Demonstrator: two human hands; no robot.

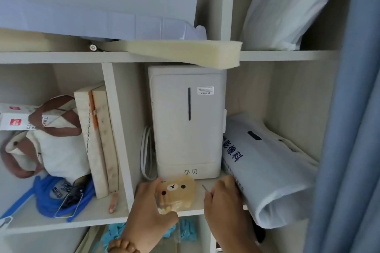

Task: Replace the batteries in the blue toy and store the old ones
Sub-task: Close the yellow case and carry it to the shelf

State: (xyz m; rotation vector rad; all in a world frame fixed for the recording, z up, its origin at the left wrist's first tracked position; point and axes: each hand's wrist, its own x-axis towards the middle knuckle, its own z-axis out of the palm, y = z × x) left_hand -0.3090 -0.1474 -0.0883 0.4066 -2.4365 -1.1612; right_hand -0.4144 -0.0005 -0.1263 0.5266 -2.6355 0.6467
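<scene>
As left hand [148,209] grips, bear box [178,193] looks glossy.

**Shelf layout, middle compartment**

A bear-faced case [177,193] sits at the shelf [199,201] front, before an appliance [187,125], gripped by the left hand [148,209]. The right hand [223,199], pinching a thin tool [204,188], is just right. A cable [145,150] stands left of the appliance, a bag [267,170] right.

the white appliance [186,121] reads 孕贝, the white bag [267,160] beside it 影像科, the box [12,117] at left "refill".
</scene>
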